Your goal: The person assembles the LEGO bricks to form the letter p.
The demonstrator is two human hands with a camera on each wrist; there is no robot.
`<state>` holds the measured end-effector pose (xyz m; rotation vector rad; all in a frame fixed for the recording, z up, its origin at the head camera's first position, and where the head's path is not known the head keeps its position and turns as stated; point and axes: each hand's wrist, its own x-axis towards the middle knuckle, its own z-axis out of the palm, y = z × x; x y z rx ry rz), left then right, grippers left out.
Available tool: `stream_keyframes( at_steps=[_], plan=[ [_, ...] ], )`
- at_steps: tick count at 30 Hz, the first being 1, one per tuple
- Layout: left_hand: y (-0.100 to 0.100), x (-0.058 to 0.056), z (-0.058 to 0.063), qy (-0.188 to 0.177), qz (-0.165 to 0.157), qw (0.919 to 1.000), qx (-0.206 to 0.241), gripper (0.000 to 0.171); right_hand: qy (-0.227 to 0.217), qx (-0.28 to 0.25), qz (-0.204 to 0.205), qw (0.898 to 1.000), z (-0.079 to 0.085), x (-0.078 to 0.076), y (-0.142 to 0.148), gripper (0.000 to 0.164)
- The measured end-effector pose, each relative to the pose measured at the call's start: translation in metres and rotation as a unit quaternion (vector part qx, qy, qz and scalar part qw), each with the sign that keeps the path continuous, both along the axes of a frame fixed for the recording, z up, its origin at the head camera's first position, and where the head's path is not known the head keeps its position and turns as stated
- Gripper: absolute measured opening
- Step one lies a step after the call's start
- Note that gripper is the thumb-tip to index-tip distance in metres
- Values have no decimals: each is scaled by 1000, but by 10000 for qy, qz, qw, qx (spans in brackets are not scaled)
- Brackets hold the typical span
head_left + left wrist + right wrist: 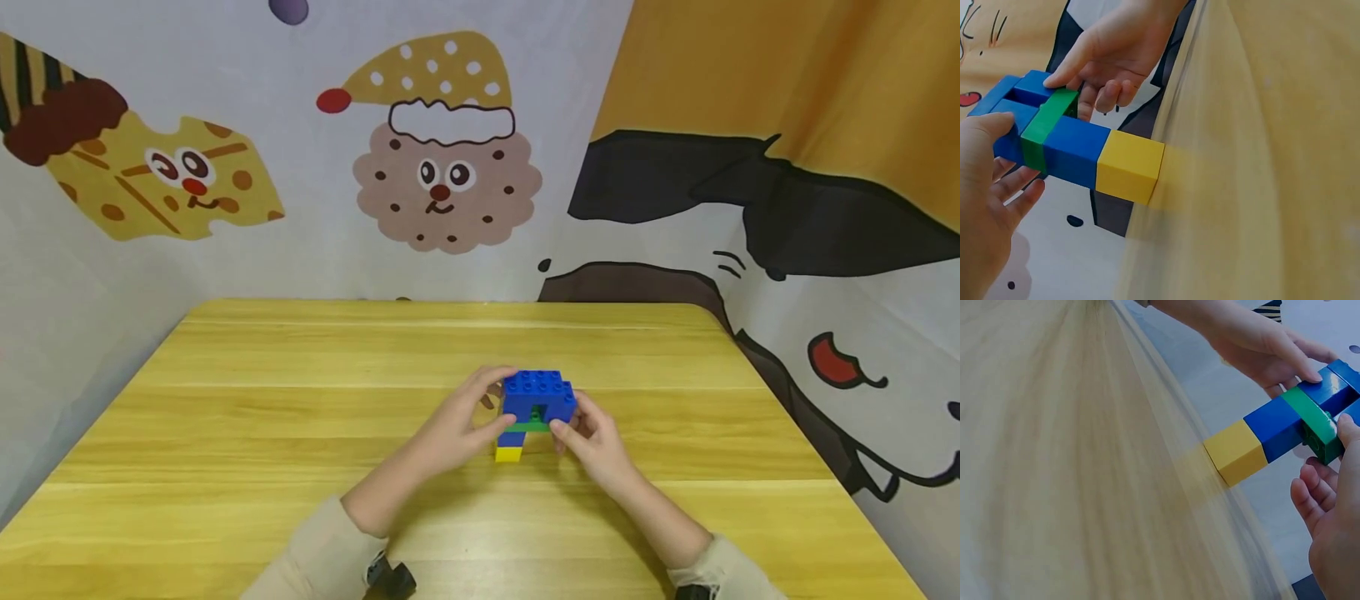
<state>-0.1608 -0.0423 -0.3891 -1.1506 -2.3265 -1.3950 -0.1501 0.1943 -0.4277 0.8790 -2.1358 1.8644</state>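
Observation:
A small stack of toy building bricks stands upright on the wooden table, held between both hands. At its foot is a yellow brick [508, 454], with a blue brick [1075, 149] on it. Above these lies a longer green brick [1044, 128], jutting out to the right. Blue bricks [531, 385] form the top, with a small gap between the lower ones. My left hand [450, 429] grips the upper blue part from the left, thumb on the near face. From the right, my right hand [600, 442] pinches the top's right end, its thumb at the lower corner by the green brick.
The wooden table [300, 400] stretches around the stack on all sides. Behind it hangs a cloth [315, 258] printed with cartoon figures. Dark straps or devices [390, 579] sit at the sleeves' cuffs.

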Motion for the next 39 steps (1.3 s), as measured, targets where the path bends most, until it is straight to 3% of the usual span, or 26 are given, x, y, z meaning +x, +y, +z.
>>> stream_keyframes(
  at_steps=[11,19,28,39],
  plan=[
    [-8,0,-10,49,-105,9999,45,67,41,-16,39,10000,-2,0,1,39],
    [-7,1,-12,55,-117,9999,112,67,31,319,-144,9994,-4,-1,4,43],
    [-6,1,-13,71,-124,9997,188,68,13,345,-196,9992,-3,0,5,44],
    [-7,4,-8,-324,-78,9991,279,70,170,233,-221,9993,1,1,2,51]
  ],
)
